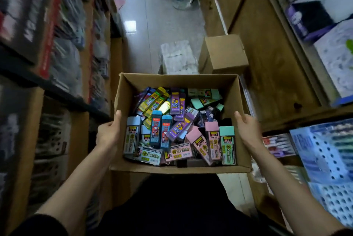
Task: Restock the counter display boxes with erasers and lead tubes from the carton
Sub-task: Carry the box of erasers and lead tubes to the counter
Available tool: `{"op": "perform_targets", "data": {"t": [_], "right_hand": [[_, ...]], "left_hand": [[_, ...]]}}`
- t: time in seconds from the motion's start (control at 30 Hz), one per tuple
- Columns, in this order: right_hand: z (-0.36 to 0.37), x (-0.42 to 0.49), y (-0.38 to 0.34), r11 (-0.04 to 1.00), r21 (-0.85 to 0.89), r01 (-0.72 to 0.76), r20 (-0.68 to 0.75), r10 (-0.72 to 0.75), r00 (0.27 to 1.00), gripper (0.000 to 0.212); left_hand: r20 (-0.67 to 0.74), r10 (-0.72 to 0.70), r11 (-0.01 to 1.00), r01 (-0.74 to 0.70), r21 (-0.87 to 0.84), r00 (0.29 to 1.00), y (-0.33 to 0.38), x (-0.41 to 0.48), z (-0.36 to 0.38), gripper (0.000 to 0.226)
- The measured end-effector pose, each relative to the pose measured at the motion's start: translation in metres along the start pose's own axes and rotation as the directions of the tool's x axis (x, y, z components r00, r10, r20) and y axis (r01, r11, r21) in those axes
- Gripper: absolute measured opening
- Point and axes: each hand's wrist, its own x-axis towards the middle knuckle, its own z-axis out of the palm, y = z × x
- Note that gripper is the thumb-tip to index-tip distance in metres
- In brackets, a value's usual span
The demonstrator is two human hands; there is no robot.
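carry the carton [177, 80] level, centre frame, with left hand [108, 132] and right hand [248, 130] clamped on opposite side walls. tilting would likely shift the loose lead tubes [155, 130].

Dark, near-black clothing is worn. A left sleeve [39, 224] of dark fabric is seen at the bottom left corner, ending near the elbow, and a matching right sleeve [342, 233] is seen at the bottom right corner. Beyond both sleeves the forearms are left uncovered down to the left hand [108, 132] and the right hand [247, 130], which are bare. A plain dark garment [172, 207] is shown across the lower middle; its cut cannot be made out.
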Motion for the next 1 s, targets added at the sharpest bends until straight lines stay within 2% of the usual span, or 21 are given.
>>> {"op": "perform_targets", "data": {"t": [0.2,0.33,0.47,0.6,0.67,0.8,1.0], "right_hand": [[0.008,0.075,-0.054,0.998,-0.005,-0.062,-0.080,0.062,0.995,0.042],[0.015,0.130,-0.079,0.994,0.054,-0.095,-0.104,0.101,0.989,0.041],[0.014,0.176,-0.102,0.987,0.061,-0.147,-0.125,0.154,0.980,0.040],[0.008,0.204,-0.118,0.970,0.129,-0.206,-0.162,0.225,0.961,0.039],[0.009,0.213,-0.122,0.959,0.159,-0.236,-0.188,0.264,0.946,0.039],[0.018,0.220,-0.129,0.901,0.252,-0.354,-0.257,0.415,0.873,0.040],[0.035,0.217,-0.134,0.769,0.429,-0.474,-0.368,0.628,0.686,0.043]], "left_hand": [[0.042,0.052,0.998,-0.054,0.035,0.998,0.098,0.078,0.019,0.059],[0.060,0.109,0.991,-0.114,0.071,0.992,0.159,0.123,0.048,0.059],[0.060,0.133,0.983,-0.140,0.121,0.989,0.215,0.160,0.076,0.074],[0.168,0.150,0.968,-0.179,0.177,0.974,0.273,0.190,0.103,0.063],[0.216,0.151,0.965,-0.192,0.181,0.965,0.301,0.204,0.118,0.066],[0.387,0.179,0.924,-0.290,0.250,0.904,0.354,0.229,0.151,0.064],[0.573,0.255,0.807,-0.498,0.317,0.779,0.434,0.244,0.214,0.065]]}}
